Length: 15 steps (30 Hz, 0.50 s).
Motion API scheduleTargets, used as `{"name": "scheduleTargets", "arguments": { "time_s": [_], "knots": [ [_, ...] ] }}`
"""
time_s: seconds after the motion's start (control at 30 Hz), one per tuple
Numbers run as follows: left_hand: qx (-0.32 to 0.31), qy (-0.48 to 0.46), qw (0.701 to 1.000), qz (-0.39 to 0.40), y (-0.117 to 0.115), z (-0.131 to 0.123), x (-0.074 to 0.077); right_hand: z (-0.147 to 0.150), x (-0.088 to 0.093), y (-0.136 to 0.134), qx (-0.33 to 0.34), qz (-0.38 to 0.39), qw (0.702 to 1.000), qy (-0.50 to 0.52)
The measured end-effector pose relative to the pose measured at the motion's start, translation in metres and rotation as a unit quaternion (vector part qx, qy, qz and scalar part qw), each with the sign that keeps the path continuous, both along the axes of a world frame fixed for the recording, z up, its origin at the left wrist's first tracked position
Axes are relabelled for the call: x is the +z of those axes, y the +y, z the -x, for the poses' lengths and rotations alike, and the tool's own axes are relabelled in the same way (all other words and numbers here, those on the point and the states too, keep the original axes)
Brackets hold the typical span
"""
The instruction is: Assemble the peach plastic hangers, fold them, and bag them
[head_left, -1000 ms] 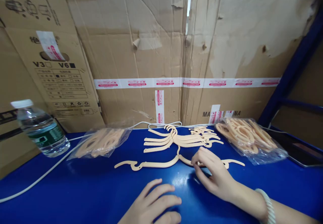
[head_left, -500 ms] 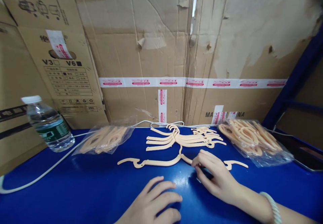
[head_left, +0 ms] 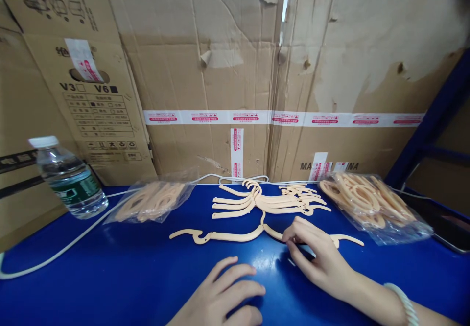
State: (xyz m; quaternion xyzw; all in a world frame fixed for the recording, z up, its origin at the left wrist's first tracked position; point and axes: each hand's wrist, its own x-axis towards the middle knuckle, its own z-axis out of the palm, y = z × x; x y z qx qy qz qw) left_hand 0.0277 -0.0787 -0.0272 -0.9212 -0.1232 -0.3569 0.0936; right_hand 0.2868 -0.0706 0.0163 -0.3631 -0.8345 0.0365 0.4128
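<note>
- Unfolded cream hanger, prob. smooth moulded plastic [head_left: 235, 237], lies flat on the glossy blue table [head_left: 121, 272], in front of the person; thin curved arms spread sideways, hook end pointing away, so both arms are w/in reach.
- R hand [head_left: 317, 255], w/ a pale twisted-cord wristband [head_left: 402, 301], is at the hanger's R arm, fingers bent & tips on it; prob. to steady it. Can't tell if it's a real pinch or just contact, b/c the hand hides part of the arm.
- L hand [head_left: 223, 294] is nearer the person, palm down, fingers loosely spread, holding nothing; well apart from the hanger.
- Group of matching cream hangers [head_left: 275, 202] sits just behind, hooks bunched tog., arms nested in rows, prob. to save space.
- More cream pcs in clear crinkly plastic: R bag [head_left: 362, 201], L bag [head_left: 150, 201], one each side, prob. to free the middle.
- Clear bottle w/ green label & white cap [head_left: 71, 179] stands far L, near a thin white cable [head_left: 55, 267].
- Creased brown cardboard [head_left: 205, 86], taped, walls off the back.
</note>
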Motion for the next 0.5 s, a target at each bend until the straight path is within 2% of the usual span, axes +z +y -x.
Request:
{"name": "scheduleTargets", "arguments": {
  "time_s": [0.5],
  "knots": [
    [-0.015,-0.033,0.999,0.019,0.002,-0.001,-0.0086,-0.0012,-0.0051,0.0051,0.002,0.002,1.0,0.011]
  ]
}}
